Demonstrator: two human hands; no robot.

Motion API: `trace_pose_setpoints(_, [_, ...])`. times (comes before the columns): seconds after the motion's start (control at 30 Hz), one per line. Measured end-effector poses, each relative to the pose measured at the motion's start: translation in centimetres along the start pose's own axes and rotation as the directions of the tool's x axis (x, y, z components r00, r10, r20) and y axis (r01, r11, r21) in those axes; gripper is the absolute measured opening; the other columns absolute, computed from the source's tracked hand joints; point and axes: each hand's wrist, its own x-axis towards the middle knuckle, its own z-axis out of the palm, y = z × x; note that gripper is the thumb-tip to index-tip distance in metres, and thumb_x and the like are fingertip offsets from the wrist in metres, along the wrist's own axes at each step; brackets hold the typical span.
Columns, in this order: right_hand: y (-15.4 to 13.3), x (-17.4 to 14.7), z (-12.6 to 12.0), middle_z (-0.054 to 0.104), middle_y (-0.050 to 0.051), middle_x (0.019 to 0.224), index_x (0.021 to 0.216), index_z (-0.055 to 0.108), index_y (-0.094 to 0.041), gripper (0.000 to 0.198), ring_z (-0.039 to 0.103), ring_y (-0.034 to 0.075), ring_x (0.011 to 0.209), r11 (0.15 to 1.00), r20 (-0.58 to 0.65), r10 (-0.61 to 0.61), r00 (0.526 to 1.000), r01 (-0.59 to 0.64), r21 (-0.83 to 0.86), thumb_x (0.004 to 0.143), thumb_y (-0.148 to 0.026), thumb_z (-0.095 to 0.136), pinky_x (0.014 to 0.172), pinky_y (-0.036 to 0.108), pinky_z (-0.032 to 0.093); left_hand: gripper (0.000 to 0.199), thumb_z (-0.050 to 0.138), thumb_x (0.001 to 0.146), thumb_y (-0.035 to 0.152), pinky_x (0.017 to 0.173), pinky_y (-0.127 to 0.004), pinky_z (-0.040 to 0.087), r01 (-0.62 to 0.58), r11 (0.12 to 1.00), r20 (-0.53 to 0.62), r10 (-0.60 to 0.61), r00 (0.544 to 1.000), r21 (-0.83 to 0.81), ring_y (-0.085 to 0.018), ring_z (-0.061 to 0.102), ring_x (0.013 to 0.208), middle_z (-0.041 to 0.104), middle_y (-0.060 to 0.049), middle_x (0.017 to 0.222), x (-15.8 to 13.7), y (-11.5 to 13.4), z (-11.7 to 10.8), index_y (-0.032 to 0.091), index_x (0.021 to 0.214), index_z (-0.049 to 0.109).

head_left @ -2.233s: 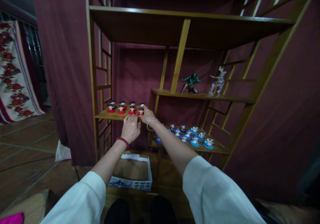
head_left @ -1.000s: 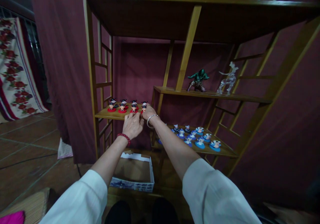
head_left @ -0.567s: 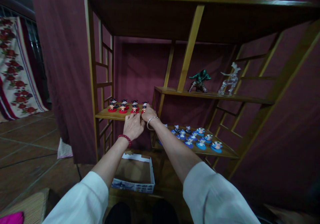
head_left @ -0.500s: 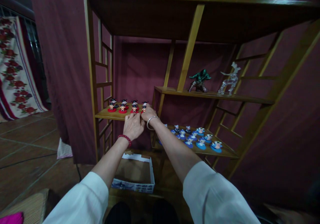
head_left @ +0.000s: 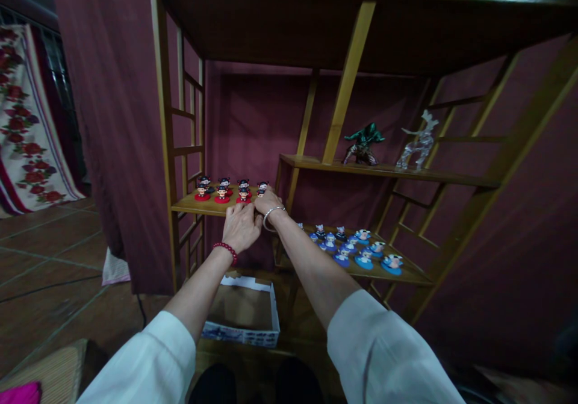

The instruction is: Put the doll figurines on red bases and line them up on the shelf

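Note:
My right hand (head_left: 270, 204), with a silver bangle at the wrist, reaches the right end of the left shelf. Its fingers are closed around a small figurine there, mostly hidden by the hand. Close beside it, my left hand (head_left: 241, 226), wearing a red bead bracelet, is at the shelf's front edge with fingers curled; what they hold, if anything, is hidden. Small black-haired figurines on red bases stand in two rows, such as the front-left one (head_left: 202, 193) and the one (head_left: 221, 194) beside it. A back-row figurine (head_left: 262, 186) shows just behind my right fingers.
Blue-based figurines (head_left: 363, 259) crowd the lower right shelf (head_left: 413, 276). Above them, a dark green statuette (head_left: 365, 144) and a clear one (head_left: 419, 142) stand on the middle shelf. An open cardboard box (head_left: 275, 310) lies below my arms. A wooden post (head_left: 350, 85) divides the unit.
My right hand has shifted slightly, and the front-right figurine beside it is now more hidden. My left hand stays nearly in place. The view has tilted a little.

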Motion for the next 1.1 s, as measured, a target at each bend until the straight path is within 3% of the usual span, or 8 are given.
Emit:
trace_pose_setpoints(0.33, [0.0, -0.8, -0.3, 0.057, 0.013, 0.106, 0.113, 0.039, -0.014, 0.049, 0.052, 0.027, 0.101, 1.000, 0.007, 0.005, 1.000, -0.005, 0.015, 0.067, -0.022, 0.049, 0.080, 0.037, 0.040, 0.015, 0.037, 0.080, 0.029, 0.081, -0.036, 0.030, 0.010, 1.000, 0.004, -0.010, 1.000, 0.015, -0.021, 0.044, 0.097, 0.058, -0.006, 0.091, 0.1, -0.1, 0.0, 0.019, 0.085, 0.047])
trace_pose_setpoints(0.6, [0.6, -2.6, -1.1, 0.044, 0.017, 0.121, 0.126, 0.027, -0.009, 0.064, 0.042, 0.025, 0.112, 0.990, -0.152, -0.132, 0.980, 0.136, 0.020, 0.066, -0.013, 0.049, 0.094, 0.033, 0.032, 0.015, 0.038, 0.080, 0.029, 0.082, -0.036, 0.030, 0.005, 1.000, -0.011, -0.005, 1.000, 0.010, -0.021, 0.045, 0.097, 0.058, -0.006, 0.089, 0.1, -0.3, 0.1, 0.020, 0.087, 0.047])
trace_pose_setpoints(0.77, [1.6, -4.6, -0.8, 0.037, 0.015, 0.126, 0.129, 0.026, -0.007, 0.066, 0.033, 0.021, 0.118, 0.938, -0.229, -0.341, 0.912, 0.347, -0.016, 0.066, -0.010, 0.045, 0.097, 0.030, 0.029, 0.016, 0.038, 0.079, 0.026, 0.084, -0.035, 0.029, -0.028, 1.000, -0.014, 0.029, 0.999, 0.012, -0.021, 0.045, 0.099, 0.059, -0.006, 0.093, 0.0, -0.5, 0.3, 0.020, 0.091, 0.047])
trace_pose_setpoints(0.87, [2.4, -5.7, -0.5, 0.036, 0.014, 0.128, 0.125, 0.035, -0.007, 0.059, 0.032, 0.021, 0.117, 0.897, -0.231, -0.439, 0.868, 0.436, -0.068, 0.066, -0.008, 0.043, 0.098, 0.030, 0.027, 0.021, 0.036, 0.081, 0.029, 0.085, -0.036, 0.030, -0.034, 0.999, -0.021, 0.034, 0.999, 0.009, -0.020, 0.045, 0.100, 0.058, -0.007, 0.097, -0.1, -0.6, 0.3, 0.019, 0.095, 0.048])
trace_pose_setpoints(1.1, [3.8, -6.9, -0.7, 0.054, 0.008, 0.112, 0.109, 0.054, -0.011, 0.043, 0.040, 0.018, 0.105, 0.795, -0.151, -0.606, 0.781, 0.594, -0.122, 0.072, -0.003, 0.034, 0.093, 0.029, 0.032, 0.025, 0.037, 0.081, 0.025, 0.086, -0.034, 0.034, -0.101, 0.995, -0.027, 0.100, 0.995, -0.004, -0.019, 0.045, 0.100, 0.057, -0.006, 0.103, -0.6, -1.3, -0.6, 0.019, 0.102, 0.049])
